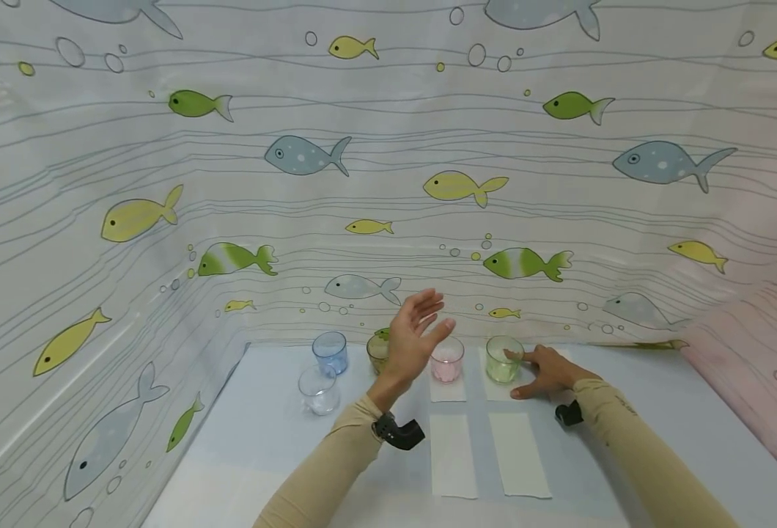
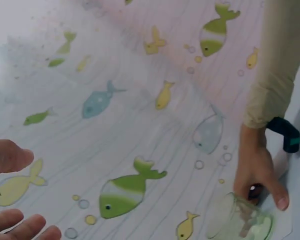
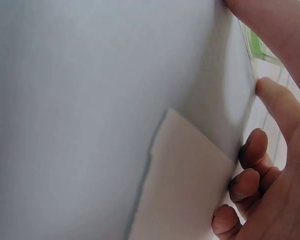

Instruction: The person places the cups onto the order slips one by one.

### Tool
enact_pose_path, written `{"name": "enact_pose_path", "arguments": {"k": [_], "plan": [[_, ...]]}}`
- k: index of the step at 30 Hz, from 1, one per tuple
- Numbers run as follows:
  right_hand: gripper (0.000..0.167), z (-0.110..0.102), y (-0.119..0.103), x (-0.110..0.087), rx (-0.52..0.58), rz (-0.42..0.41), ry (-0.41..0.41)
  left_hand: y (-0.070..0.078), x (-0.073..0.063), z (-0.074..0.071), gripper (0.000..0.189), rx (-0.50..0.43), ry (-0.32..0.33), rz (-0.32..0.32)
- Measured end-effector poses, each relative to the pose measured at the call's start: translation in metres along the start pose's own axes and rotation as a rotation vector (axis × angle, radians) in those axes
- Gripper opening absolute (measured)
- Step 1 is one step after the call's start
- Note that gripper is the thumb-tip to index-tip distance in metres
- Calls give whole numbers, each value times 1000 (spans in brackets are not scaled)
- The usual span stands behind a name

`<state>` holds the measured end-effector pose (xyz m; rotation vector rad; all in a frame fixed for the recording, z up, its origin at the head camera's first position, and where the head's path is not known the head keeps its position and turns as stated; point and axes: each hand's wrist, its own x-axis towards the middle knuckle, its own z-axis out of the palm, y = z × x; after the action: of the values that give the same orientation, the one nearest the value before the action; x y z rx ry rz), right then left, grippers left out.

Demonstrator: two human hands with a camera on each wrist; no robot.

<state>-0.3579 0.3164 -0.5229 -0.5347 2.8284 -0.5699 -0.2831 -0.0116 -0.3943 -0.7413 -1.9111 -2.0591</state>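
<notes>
My right hand point(image 1: 550, 370) is beside a pale green glass point(image 1: 502, 359), fingers reaching behind it and the thumb spread apart at the front. Through the glass point(image 2: 245, 222) a finger shows in the left wrist view. Only a sliver of the green glass point(image 3: 260, 45) appears past the fingers in the right wrist view. My left hand point(image 1: 413, 341) is raised in the air, holding nothing, its fingers loosely extended and thumb apart. Behind it stands an amber glass point(image 1: 377, 357), partly hidden. A pink glass point(image 1: 446, 363) stands between the two hands, on a white paper strip point(image 1: 448, 393).
A blue glass point(image 1: 330, 354) and a clear glass mug point(image 1: 319, 392) stand at the left of the table point(image 1: 250, 455). Two white paper strips, a left one point(image 1: 453, 458) and a right one point(image 1: 519, 455), lie toward the front. A fish-patterned curtain point(image 1: 402, 249) encloses the back and sides.
</notes>
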Motion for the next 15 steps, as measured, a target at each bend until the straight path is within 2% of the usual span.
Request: {"name": "enact_pose_path", "arguments": {"k": [3,7,11,15], "plan": [[103,-1,0,0,1,6,-1,11,0,-27,58,15,58,10],[102,-1,-1,-1,0,10,2,22,-6,-65,51,88,125,-13],[100,-1,-2,-3,-1,14,-1,28,-17,-102,45,213,144,-47],[101,-1,-2,-3,2,14,-3,25,-31,-134,44,362,150,-69]]}}
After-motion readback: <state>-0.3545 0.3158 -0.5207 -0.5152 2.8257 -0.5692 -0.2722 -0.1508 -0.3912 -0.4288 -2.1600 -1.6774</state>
